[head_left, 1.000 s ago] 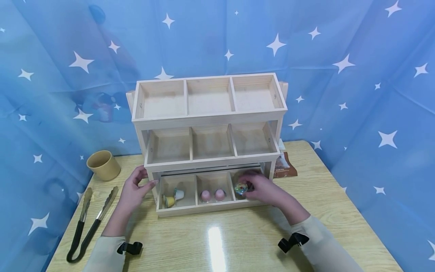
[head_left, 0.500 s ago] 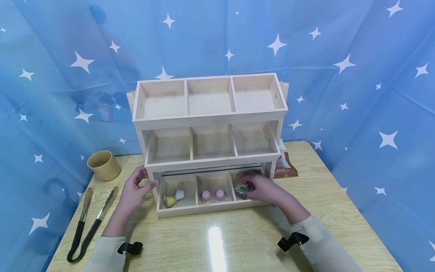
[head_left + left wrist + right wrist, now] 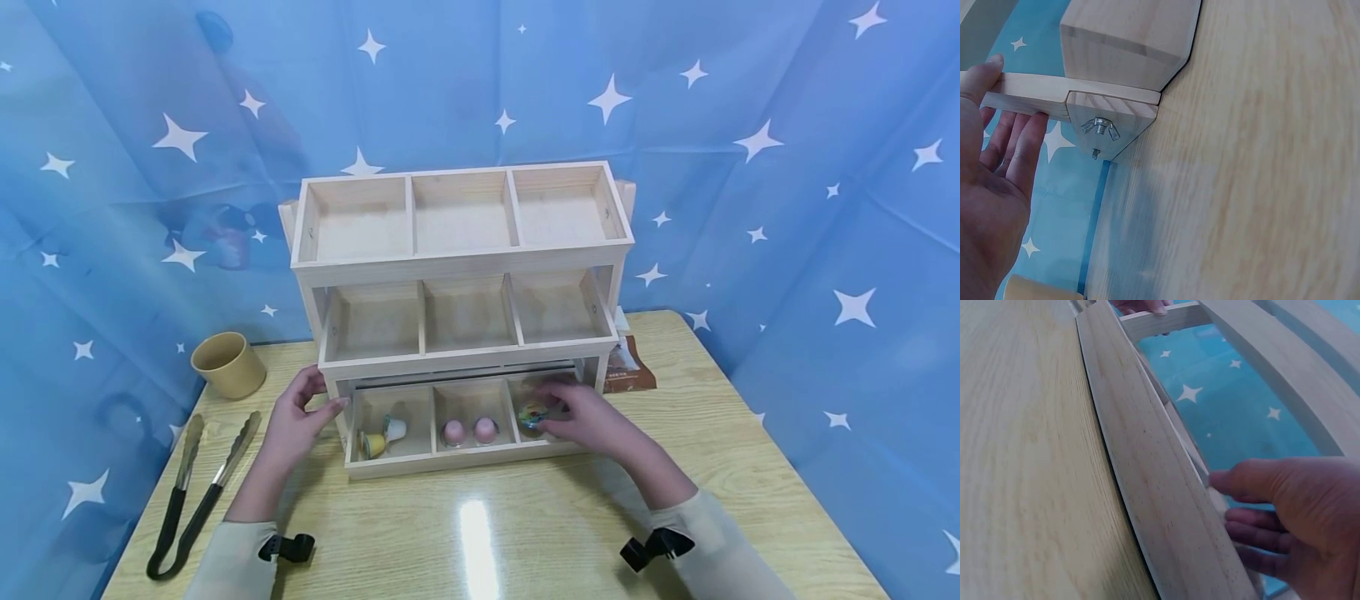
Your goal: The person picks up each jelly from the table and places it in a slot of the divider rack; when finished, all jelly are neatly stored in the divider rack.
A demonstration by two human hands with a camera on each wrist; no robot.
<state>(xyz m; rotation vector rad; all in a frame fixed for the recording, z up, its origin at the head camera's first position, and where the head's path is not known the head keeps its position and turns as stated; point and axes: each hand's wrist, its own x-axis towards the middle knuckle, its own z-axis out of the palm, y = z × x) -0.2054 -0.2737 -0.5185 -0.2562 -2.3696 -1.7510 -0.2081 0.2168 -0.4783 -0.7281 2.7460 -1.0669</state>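
Note:
My left hand [image 3: 295, 421] grips the left upright [image 3: 1035, 94] of a three-tier wooden rack [image 3: 468, 258], thumb on one side and fingers on the other. My right hand [image 3: 588, 417] is inside the bottom tier's right compartment, its fingers loosely spread beside a coffee capsule [image 3: 532, 414] with a colourful shiny lid. In the right wrist view, the thumb of the right hand [image 3: 1310, 519] is at the front board's rim, and the capsule is hidden. Two pink capsules [image 3: 486, 430] stand in the middle compartment. A yellow capsule [image 3: 373, 443] and a white capsule [image 3: 395, 428] lie in the left one.
Black-handled tongs [image 3: 180, 517] lie at the table's left side, with a tan cup [image 3: 228, 365] behind them. A brown packet [image 3: 630, 371] is behind the rack's right side. A blue star-printed curtain [image 3: 787, 208] surrounds the table.
My right hand has shifted slightly right, its fingers loosening from the colourful capsule, which stays in the right compartment. The left hand has not moved.

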